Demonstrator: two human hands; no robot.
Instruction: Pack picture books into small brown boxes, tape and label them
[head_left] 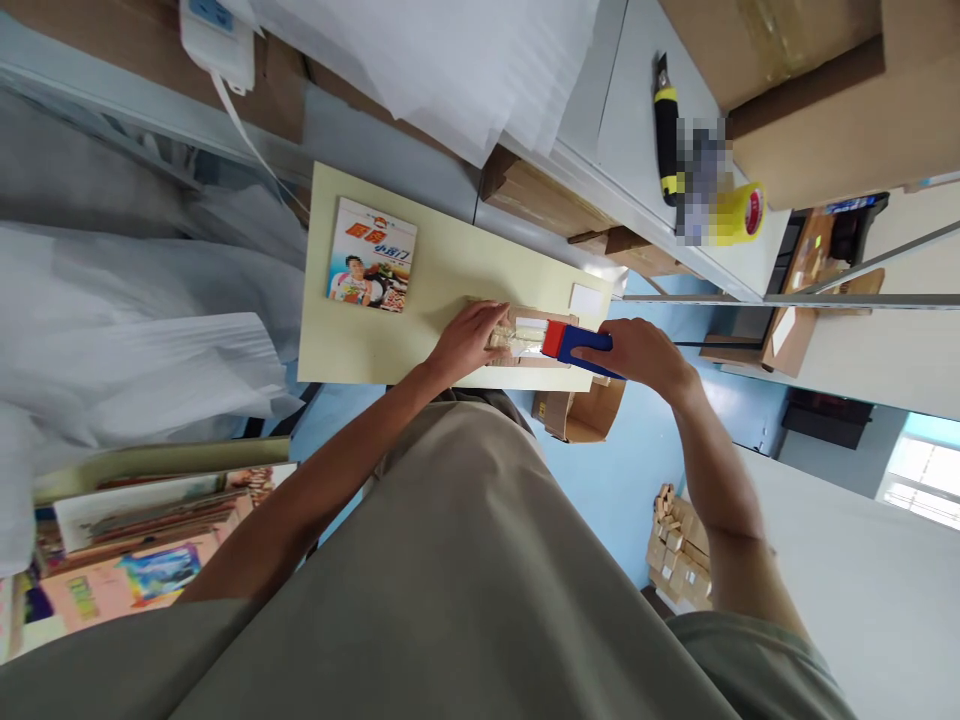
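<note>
My left hand (471, 338) rests with its fingers pressed down on a small flat cardboard box (525, 358) that lies on a pale yellow board (352, 340). My right hand (637, 352) is closed round the blue handle of a red-and-blue tape dispenser (574, 340), whose head sits on the box with clear tape stretched toward my left hand. A small colourful picture book (373, 255) lies on the board to the left. A white card (586, 299) lies just beyond the box.
A grey shelf (637, 120) holds a yellow-and-black utility knife (665, 130), a yellow tape roll (741, 213) and big cardboard boxes (810, 90). White foam sheets (465, 60) hang above. An open carton (581, 412) and small stacked boxes (679, 560) stand on the blue floor. Books (127, 550) lie at the lower left.
</note>
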